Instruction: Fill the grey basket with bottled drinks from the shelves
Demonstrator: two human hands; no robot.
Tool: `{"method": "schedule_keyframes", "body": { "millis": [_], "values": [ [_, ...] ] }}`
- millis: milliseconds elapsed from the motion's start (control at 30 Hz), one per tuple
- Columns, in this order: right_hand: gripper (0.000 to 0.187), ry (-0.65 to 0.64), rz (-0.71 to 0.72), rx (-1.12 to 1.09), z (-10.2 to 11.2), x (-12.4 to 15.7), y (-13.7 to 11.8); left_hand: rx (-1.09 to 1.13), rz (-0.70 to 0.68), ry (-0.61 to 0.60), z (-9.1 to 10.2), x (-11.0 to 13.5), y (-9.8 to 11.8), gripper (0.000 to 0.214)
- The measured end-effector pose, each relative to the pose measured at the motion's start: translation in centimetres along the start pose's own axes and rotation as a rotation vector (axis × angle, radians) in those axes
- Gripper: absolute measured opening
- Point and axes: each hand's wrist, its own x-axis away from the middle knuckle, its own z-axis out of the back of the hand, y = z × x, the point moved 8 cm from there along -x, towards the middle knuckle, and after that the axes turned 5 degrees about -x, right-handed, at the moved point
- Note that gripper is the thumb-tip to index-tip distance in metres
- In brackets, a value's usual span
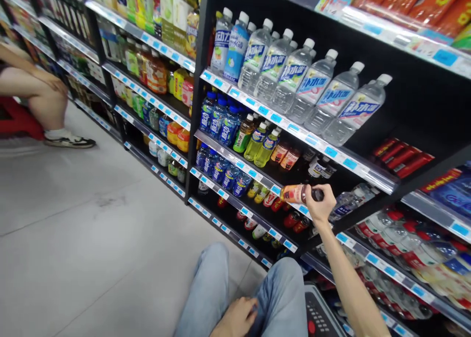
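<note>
My right hand (321, 202) is closed around the dark-capped end of a small bottle with an orange-pink label (293, 194). The bottle lies nearly on its side in my grip, its base pointing to my left, away from my fingers. It is in front of a shelf edge (253, 173) lined with blue and white price tags; I cannot tell whether the two touch.

Just beyond my grip, up and to the left, two bottles with similar orange-pink labels (289, 159) stand on that shelf. Further left of them are yellow-green bottles (265, 149), then blue-capped bottles (220, 121). Above my grip, a row of clear, white-capped bottles (294, 79) fills part of the next shelf. Below and left of it, red cans (300, 225) sit on a lower level.

My left hand (237, 318) is low, well apart from the bottle, by my jeans (206, 288), fingers loosely bent; I cannot tell whether it has hold of anything. Far to the left of my grip, another person's bare leg (49, 99) shows beside something red (22, 121).
</note>
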Motion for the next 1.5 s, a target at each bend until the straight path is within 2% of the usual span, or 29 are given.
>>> {"method": "schedule_keyframes", "body": {
  "millis": [33, 100, 167, 200, 267, 367, 400, 467, 533, 600, 633, 700, 867, 1033, 1233, 1500],
  "values": [
    [0.03, -0.01, -0.051, -0.036, 1.5, 1.2, -0.1, 0.148, 0.036, 0.08, 0.5, -0.1, 0.0, 0.028],
    [0.03, -0.114, -0.158, -0.149, 3.3, 4.8, 0.1, 0.612, 0.119, 0.236, 0.7, 0.1, -0.3, 0.032],
    [0.031, -0.257, -0.266, -0.308, 3.7, 9.8, 0.4, 1.177, 0.205, 0.315, -0.7, 0.9, -0.5, 0.043],
    [0.032, -0.319, -0.326, -0.391, 3.5, 12.7, 0.5, 1.43, 0.236, 0.314, -1.8, 1.5, -0.3, 0.046],
    [0.034, -0.431, -0.451, -0.547, 2.8, 19.0, 0.5, 1.778, 0.259, 0.208, -4.1, 3.0, 0.5, 0.049],
    [0.037, -0.495, -0.677, -0.703, 1.8, 27.5, 0.2, 1.933, 0.306, -0.053, -6.4, 5.8, 1.7, 0.055],
    [0.037, -0.471, -0.771, -0.733, 1.8, 29.7, 0.2, 1.934, 0.349, -0.085, -6.6, 6.7, 1.6, 0.055],
    [0.035, -0.327, -1.012, -0.78, 2.3, 33.5, 0.8, 1.881, 0.465, -0.034, -6.3, 7.9, 0.9, 0.047],
    [0.035, -0.059, -1.324, -0.821, 3.3, 36.9, 2.4, 1.774, 0.531, 0.038, -5.7, 8.0, 0.6, 0.041],
    [0.039, 0.199, -1.601, -0.864, 3.9, 40.0, 3.8, 1.649, 0.505, 0.02, -5.6, 7.2, 1.0, 0.043],
    [0.04, 0.276, -1.676, -0.884, 4.0, 40.9, 4.4, 1.597, 0.461, -0.002, -5.7, 6.6, 1.4, 0.049],
    [0.041, 0.324, -1.737, -0.898, 3.8, 41.7, 5.5, 1.505, 0.363, -0.032, -5.9, 5.7, 2.1, 0.062],
    [0.037, 0.308, -1.733, -0.918, 2.7, 41.9, 6.6, 1.335, 0.221, -0.022, -5.7, 5.3, 2.1, 0.082],
    [0.032, 0.228, -1.733, -0.971, 1.9, 41.9, 6.1, 1.226, 0.203, 0.044, -5.5, 5.7, 1.7, 0.099],
    [0.029, 0.205, -1.769, -0.972, 1.8, 42.0, 6.2, 1.082, 0.2, 0.198, -5.4, 5.2, 0.3, 0.098],
    [0.035, 0.173, -1.731, -0.9, 1.7, 42.2, 6.2, 0.626, 0.061, 0.398, -3.2, 5.0, 0.6, 0.096]
  ]
}}
